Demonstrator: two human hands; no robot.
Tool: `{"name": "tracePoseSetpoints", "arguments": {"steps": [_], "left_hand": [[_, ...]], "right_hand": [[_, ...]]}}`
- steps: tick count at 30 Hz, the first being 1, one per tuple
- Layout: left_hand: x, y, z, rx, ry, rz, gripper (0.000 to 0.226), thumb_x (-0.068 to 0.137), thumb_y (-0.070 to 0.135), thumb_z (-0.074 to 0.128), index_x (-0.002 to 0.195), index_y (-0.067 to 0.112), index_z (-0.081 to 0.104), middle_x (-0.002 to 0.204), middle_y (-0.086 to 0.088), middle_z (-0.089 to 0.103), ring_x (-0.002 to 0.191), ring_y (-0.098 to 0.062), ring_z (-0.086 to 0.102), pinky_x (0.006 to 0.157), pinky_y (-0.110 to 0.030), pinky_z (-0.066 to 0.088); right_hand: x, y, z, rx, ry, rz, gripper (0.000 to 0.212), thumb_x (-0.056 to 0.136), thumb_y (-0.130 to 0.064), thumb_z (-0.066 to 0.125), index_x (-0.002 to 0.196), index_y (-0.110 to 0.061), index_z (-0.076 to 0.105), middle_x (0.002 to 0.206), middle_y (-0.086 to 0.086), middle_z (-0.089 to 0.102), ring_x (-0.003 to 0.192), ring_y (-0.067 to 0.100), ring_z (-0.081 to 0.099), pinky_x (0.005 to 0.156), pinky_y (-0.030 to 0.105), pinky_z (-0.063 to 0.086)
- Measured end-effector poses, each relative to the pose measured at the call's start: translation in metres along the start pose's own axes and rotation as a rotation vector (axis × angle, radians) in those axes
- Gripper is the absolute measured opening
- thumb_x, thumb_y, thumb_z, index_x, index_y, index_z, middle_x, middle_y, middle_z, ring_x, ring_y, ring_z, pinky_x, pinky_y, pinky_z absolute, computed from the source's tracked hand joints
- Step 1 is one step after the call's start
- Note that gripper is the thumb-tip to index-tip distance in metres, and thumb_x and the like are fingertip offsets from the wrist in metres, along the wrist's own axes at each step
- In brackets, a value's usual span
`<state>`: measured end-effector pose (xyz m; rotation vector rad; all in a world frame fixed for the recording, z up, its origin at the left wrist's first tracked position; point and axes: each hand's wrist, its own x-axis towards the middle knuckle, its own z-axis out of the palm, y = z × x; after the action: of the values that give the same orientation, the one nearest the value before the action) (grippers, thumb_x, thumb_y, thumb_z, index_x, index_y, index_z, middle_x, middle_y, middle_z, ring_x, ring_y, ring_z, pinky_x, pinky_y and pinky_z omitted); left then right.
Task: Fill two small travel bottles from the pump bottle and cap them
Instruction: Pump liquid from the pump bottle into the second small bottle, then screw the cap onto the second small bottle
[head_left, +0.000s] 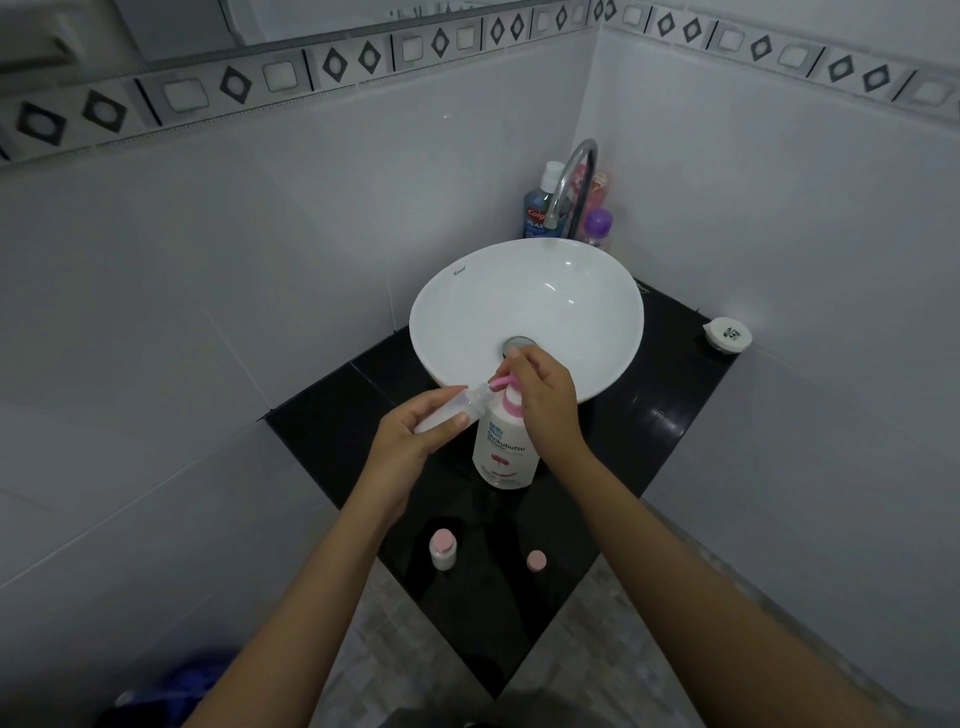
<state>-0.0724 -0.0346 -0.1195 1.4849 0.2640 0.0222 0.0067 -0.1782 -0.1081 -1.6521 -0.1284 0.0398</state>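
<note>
A clear travel bottle (457, 408), tilted, mouth touching the pink nozzle of a white pump bottle (505, 447) on a black counter (670, 395) — left hand (415, 441) clamped around it. Right hand (545, 395) rests closed on the pump head. Nearer: a capped small bottle (442, 550) and a loose pink cap (536, 561).

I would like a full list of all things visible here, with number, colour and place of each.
Pump bottle: 1, white with pink pump, on the counter before the basin.
Open travel bottle: 1, clear, held tilted at the pump spout.
Capped travel bottle: 1, white contents, pink cap, near counter edge.
Loose cap: 1, pink, right of the capped bottle.
Basin: 1, white, on the counter.
Counter: 1, black.
Faucet: 1, chrome, behind the basin.
Toiletry bottles: several, blue, red, purple, behind the faucet.
Round container: 1, white, right counter corner.
Left hand: holds the open bottle.
Right hand: on the pump head.
</note>
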Motion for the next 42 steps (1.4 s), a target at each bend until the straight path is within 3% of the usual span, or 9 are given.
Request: {"name": "tracePoseSetpoints", "arguments": {"steps": [5,10,13,17,21,28,33,39,42], "left_hand": [[0.002,0.006,0.004,-0.027,-0.008,0.028,0.032,0.085,0.018,0.068,0.117,0.026,0.068,0.106,0.021,0.071,0.097,0.006,0.064,0.07,-0.008,0.052],[-0.001,0.002,0.0,-0.016,0.008,0.012,0.033,0.085,0.021,0.068,0.117,0.027,0.068,0.116,0.012,0.069,0.108,-0.005,0.063,0.081,-0.02,0.051],[-0.007,-0.003,-0.006,-0.014,0.014,-0.011,0.033,0.085,0.023,0.069,0.117,0.029,0.068,0.117,0.011,0.069,0.111,-0.008,0.062,0.089,-0.027,0.051],[-0.019,-0.01,-0.012,-0.032,0.004,-0.028,0.03,0.084,0.022,0.069,0.112,0.033,0.07,0.115,0.011,0.07,0.112,-0.009,0.063,0.093,-0.031,0.05],[-0.039,-0.023,-0.016,-0.016,-0.007,-0.064,0.029,0.084,0.022,0.068,0.107,0.04,0.07,0.11,0.02,0.07,0.103,0.002,0.064,0.087,-0.024,0.049],[-0.084,-0.055,-0.016,-0.089,-0.09,-0.181,0.033,0.075,0.024,0.072,0.108,0.027,0.07,0.104,0.01,0.074,0.093,-0.006,0.069,0.073,-0.018,0.054],[-0.107,-0.064,-0.02,-0.161,-0.137,-0.239,0.045,0.072,0.024,0.07,0.114,0.011,0.067,0.107,-0.003,0.073,0.094,-0.012,0.068,0.075,-0.018,0.054],[-0.116,-0.063,-0.029,-0.179,-0.159,-0.246,0.037,0.081,0.012,0.064,0.118,0.006,0.064,0.114,-0.002,0.07,0.094,-0.006,0.068,0.077,-0.015,0.053],[-0.116,-0.063,-0.029,-0.183,-0.172,-0.242,0.044,0.076,0.019,0.067,0.119,0.007,0.065,0.111,-0.002,0.072,0.095,-0.008,0.067,0.078,-0.016,0.053]], "right_hand": [[0.001,0.0,-0.002,-0.019,0.001,0.007,0.028,0.097,-0.02,0.047,0.078,-0.005,0.062,0.071,-0.003,0.063,0.064,-0.008,0.058,0.055,0.004,0.043],[0.0,-0.001,-0.006,0.011,-0.01,0.027,0.024,0.097,-0.03,0.049,0.102,-0.011,0.064,0.097,0.002,0.068,0.089,0.011,0.063,0.061,0.004,0.045],[-0.005,-0.004,-0.009,0.004,0.042,-0.006,0.023,0.096,-0.032,0.051,0.107,-0.015,0.061,0.104,-0.001,0.065,0.095,0.009,0.062,0.062,0.003,0.044],[-0.025,0.007,-0.03,-0.023,0.221,-0.014,0.019,0.096,-0.035,0.051,0.103,-0.021,0.062,0.101,-0.002,0.067,0.092,0.01,0.063,0.074,0.016,0.05],[-0.074,0.058,-0.052,-0.169,0.333,0.116,0.02,0.096,-0.039,0.048,0.093,-0.023,0.06,0.083,-0.001,0.064,0.076,0.014,0.063,0.064,0.027,0.05],[-0.134,0.147,-0.053,-0.838,0.005,0.336,0.053,0.089,-0.057,0.05,0.122,-0.015,0.051,0.111,0.008,0.064,0.098,0.023,0.062,0.073,0.029,0.044],[-0.142,0.167,-0.041,-0.988,-0.059,0.331,0.031,0.089,-0.046,0.056,0.102,-0.019,0.053,0.102,0.005,0.06,0.079,0.017,0.055,0.063,0.028,0.039],[-0.144,0.147,-0.039,-0.664,0.042,0.38,0.017,0.09,-0.024,0.061,0.099,-0.01,0.064,0.099,0.008,0.062,0.08,0.016,0.059,0.068,0.024,0.042],[-0.15,0.103,-0.039,-0.288,0.085,0.419,0.012,0.09,-0.019,0.062,0.098,-0.012,0.068,0.088,0.006,0.069,0.061,0.008,0.064,0.053,0.017,0.05]]}}
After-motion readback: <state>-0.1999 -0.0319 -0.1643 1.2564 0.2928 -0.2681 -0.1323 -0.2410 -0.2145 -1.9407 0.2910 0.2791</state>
